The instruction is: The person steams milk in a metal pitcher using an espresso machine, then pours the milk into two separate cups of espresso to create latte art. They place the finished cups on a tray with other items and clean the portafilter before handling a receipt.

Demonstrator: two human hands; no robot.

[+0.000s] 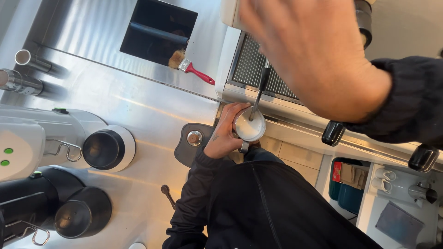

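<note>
We're looking straight down at a steel counter (138,110) beside a coffee machine. Our left hand (226,133) is wrapped around a small metal milk jug (249,127), fingers curled tight on its side, holding it just under the machine's edge in front of our dark apron. The jug is full of pale, frothy milk, and the steam wand (258,94) comes down at a slant from the machine with its tip dipped into the milk near the middle.

Our right hand (314,55) is up high and close to the camera, big and blurred, reaching toward the top of the machine over the ribbed drip tray (251,67). We can't tell whether those fingers are gripping anything or hanging loose; the fingertips run out of view at the top edge.

Just left of the jug, a dark tamping mat (184,147) with a round metal tamper (194,138) on it sits at the counter's edge. Further back, a red-handled brush (191,68) lies by the dark knock-out opening (157,30). On the far left stand two grinders, each with a black cup-shaped funnel (104,149).
</note>
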